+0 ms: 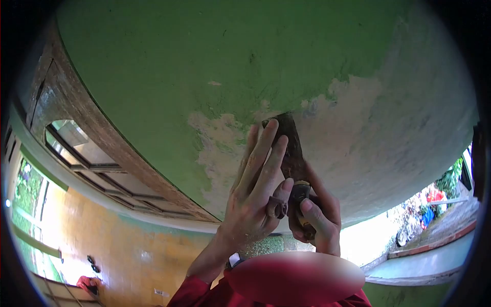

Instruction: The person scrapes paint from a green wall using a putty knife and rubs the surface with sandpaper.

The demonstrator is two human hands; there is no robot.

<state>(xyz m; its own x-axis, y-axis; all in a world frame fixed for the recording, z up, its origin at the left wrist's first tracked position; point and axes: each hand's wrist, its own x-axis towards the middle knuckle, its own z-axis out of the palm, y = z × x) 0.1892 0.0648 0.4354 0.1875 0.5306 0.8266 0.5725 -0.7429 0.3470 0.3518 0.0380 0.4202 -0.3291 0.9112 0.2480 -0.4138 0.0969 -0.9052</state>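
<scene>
A scraper [290,146] with a wide, dirty metal blade and a dark handle is pressed edge-first against the green painted wall [255,56]. My right hand [319,217] is closed around the handle, its thumb lying along it. My left hand [250,187] has its fingers stretched out, with the fingertips resting on the blade. A brownish ring-shaped thing [277,207] sits at my left thumb; I cannot make out what it is. Around the blade the green paint is gone, leaving a bare pale patch [337,133] with ragged edges.
To the left runs a worn wooden frame [120,148] with glass panes. Below it lies a yellowish tiled floor [148,256] with a pair of dark shoes or sandals [93,263]. A bright opening at the right shows a ledge [434,238] and colourful items outside.
</scene>
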